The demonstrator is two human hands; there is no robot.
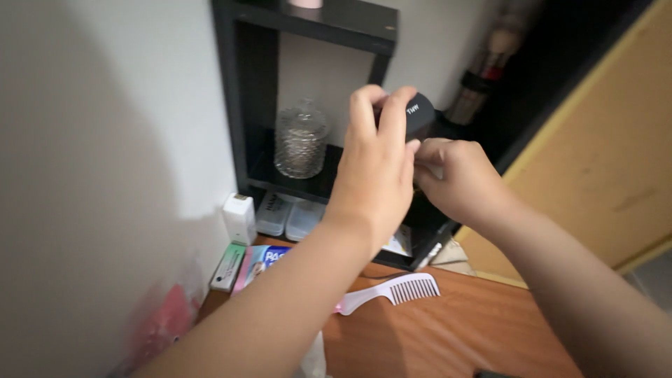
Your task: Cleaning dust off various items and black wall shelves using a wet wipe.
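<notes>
Small black device [418,115]: rounded, matte, small white marking on face. Held raised, tilted. Left hand's fingers [381,115] wrap over its top and near side; thumb side hidden. Right hand's fingertips [425,150] touch its lower edge from below. Lower part hidden behind fingers.

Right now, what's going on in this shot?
A person holds a small black box up in front of a black wall shelf. The left hand wraps over it from above; the right hand pinches at its lower edge. A textured glass jar stands on the shelf. A white comb lies on the wooden table below.
</notes>
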